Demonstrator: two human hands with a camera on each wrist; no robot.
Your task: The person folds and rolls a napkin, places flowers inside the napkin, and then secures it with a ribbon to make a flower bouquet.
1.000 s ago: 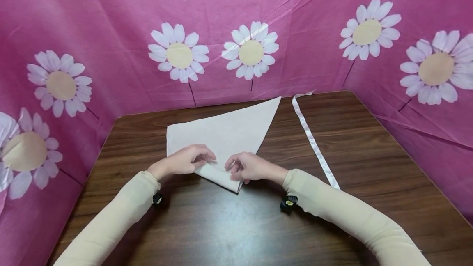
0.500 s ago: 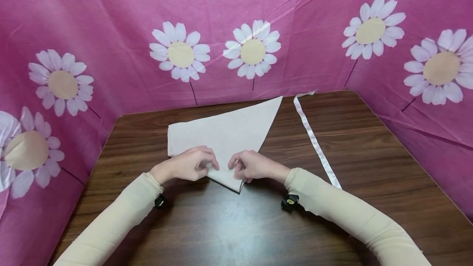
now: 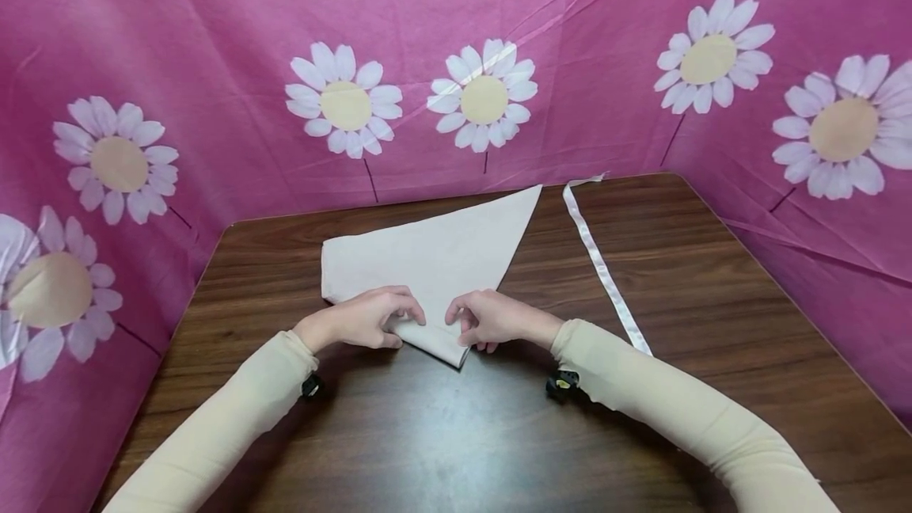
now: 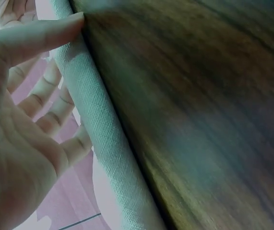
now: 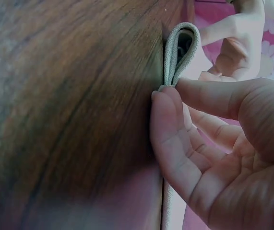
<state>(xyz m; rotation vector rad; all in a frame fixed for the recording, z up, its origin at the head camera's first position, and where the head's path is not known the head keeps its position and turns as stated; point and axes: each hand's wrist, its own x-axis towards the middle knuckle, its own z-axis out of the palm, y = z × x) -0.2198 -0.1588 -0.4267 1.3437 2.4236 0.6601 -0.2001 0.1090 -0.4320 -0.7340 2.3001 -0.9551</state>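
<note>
In the head view, we see a pale cloth (image 3: pixel 427 252) lying on the brown desk (image 3: pixel 370 434), with its near edge folded over. The left hand (image 3: pixel 370 317) holds the fold between thumb and fingers, and the right hand (image 3: pixel 499 317) pinches it by the corner that points at us. We think the cloth is light and soft and won't break, but the fold may pop up if let go. The fold looks like the best place to hold, with one hand near each end. A shiny white ribbon (image 3: pixel 597 260) lies to the right, apart from the cloth, and looks slippery to us. The black gadget (image 3: pixel 558 388) at the right wrist has a yellow mark (image 3: pixel 568 378) too tiny to read.

In the left wrist view, we see the thumb on the rolled cloth and the fingers behind it. The weave looks a bit rough, so we guess it won't slide much.

In the right wrist view, thumb and finger squeeze the layers together, just below a hollow loop. We find no words or brand names we can read.
</note>
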